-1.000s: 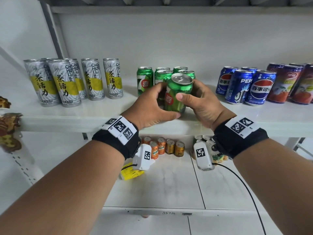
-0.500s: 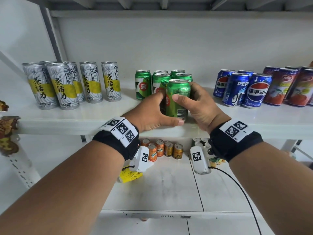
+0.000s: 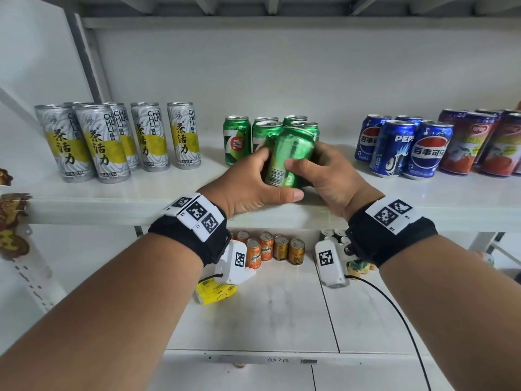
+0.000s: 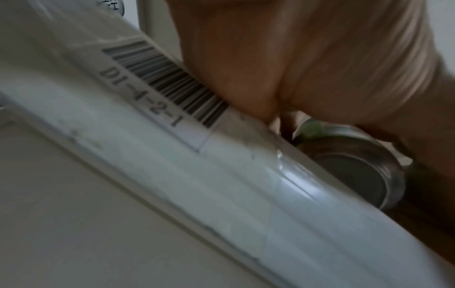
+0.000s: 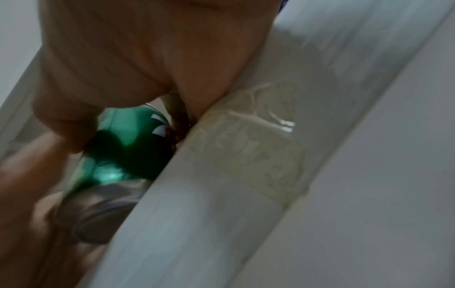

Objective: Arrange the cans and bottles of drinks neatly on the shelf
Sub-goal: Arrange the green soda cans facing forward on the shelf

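A green soda can (image 3: 290,156) leans away from me at the front of the white shelf (image 3: 112,198), its barcode side facing me. My left hand (image 3: 253,182) and my right hand (image 3: 327,176) both grip it, thumbs in front, fingers round its sides. Behind it stand several more green cans (image 3: 236,139). The left wrist view catches the can's silver base (image 4: 349,167) above the shelf edge (image 4: 221,175); in the right wrist view the green can (image 5: 128,148) sits under my palm.
Tall grey-and-yellow tea cans (image 3: 101,142) fill the shelf's left part. Blue Pepsi cans (image 3: 403,148) and red juice cans (image 3: 485,142) stand to the right. On the lower shelf are small orange cans (image 3: 267,249) and a yellow packet (image 3: 215,292).
The green can has gone from upright to leaning back towards the other green cans and has turned, its barcode now facing me. Both hands stayed on it.
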`<state>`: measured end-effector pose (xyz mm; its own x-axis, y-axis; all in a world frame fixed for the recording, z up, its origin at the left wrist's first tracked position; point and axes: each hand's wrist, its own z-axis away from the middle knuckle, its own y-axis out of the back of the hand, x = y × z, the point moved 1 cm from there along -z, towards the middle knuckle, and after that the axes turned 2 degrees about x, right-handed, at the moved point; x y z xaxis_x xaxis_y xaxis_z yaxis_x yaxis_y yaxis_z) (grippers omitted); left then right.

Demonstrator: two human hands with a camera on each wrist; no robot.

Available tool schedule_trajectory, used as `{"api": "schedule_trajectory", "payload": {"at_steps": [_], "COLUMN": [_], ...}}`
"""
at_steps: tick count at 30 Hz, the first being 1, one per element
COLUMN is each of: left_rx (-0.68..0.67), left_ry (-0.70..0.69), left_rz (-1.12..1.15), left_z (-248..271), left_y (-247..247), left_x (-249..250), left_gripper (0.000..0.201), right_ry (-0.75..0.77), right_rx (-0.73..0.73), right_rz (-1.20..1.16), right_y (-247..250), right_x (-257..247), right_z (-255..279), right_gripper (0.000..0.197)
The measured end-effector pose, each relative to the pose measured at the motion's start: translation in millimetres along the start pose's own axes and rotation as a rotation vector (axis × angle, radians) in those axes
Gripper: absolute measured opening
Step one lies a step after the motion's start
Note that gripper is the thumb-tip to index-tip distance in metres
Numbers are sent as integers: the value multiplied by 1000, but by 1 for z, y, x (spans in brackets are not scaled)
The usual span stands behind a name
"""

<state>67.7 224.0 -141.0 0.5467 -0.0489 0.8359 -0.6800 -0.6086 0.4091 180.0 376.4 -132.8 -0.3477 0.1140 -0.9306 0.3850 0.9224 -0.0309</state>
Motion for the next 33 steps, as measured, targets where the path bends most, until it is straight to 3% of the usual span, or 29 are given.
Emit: {"api": "schedule_trajectory", "payload": {"at_steps": [6, 14, 20, 25, 29, 33], "left_rx": [88, 68, 104, 153, 148, 124], "left_ry": [-14, -7, -25, -29, -5, 8], "left_rz": [-56, -116, -143, -132, 7, 156], "left_z": [3, 5, 5, 4, 4, 3], "left_y": [-1, -1, -1, 2, 3, 2], "left_x": [1, 7, 6, 1, -1, -4], "left_gripper": [90, 69, 82, 81, 84, 79], "right_ry": [2, 48, 64, 72, 64, 36], "right_rx": [-16, 1, 0, -6, 6, 32], "right_rz": [-63, -79, -46, 2, -36, -51], "right_y": [-1, 1, -1, -2, -2, 2], "right_x": [1, 3, 1, -2, -1, 3], "right_z": [-2, -2, 1, 2, 1, -3], "right_gripper": [51, 54, 41, 44, 47, 35]}}
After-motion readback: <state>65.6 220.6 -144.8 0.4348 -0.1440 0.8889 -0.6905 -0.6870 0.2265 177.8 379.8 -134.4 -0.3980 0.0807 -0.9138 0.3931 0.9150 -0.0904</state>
